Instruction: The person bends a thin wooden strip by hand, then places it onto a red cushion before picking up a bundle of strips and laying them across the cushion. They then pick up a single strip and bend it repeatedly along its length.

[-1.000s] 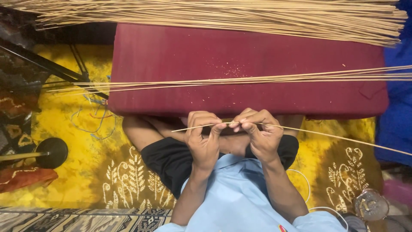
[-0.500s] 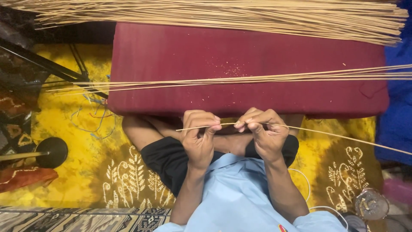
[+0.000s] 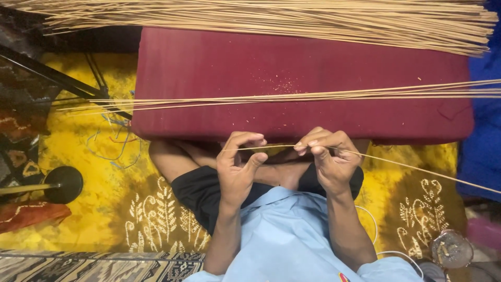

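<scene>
Both hands hold one thin tan stick [image 3: 412, 167] that runs from my left hand out to the right edge of the view. My left hand [image 3: 237, 169] pinches its left end between thumb and forefinger. My right hand [image 3: 329, 156] grips it a little further right, fingers curled over it. The hands sit above my folded legs, just in front of a dark red cushion [image 3: 219, 68]. A flat row of similar sticks [image 3: 292, 97] lies across the cushion, and a large bundle of sticks [image 3: 271, 18] lies along its far side.
A yellow patterned cloth [image 3: 104, 209] covers the floor. A black round-based stand [image 3: 62, 184] and a dark metal frame [image 3: 47, 73] are at the left, loose coloured wires [image 3: 112, 146] beside the cushion. A blue cloth [image 3: 482, 151] and a glass jar [image 3: 451, 249] are at the right.
My left hand has slid slightly left along the stick, away from my right hand, widening the gap between them. The stick stays level.
</scene>
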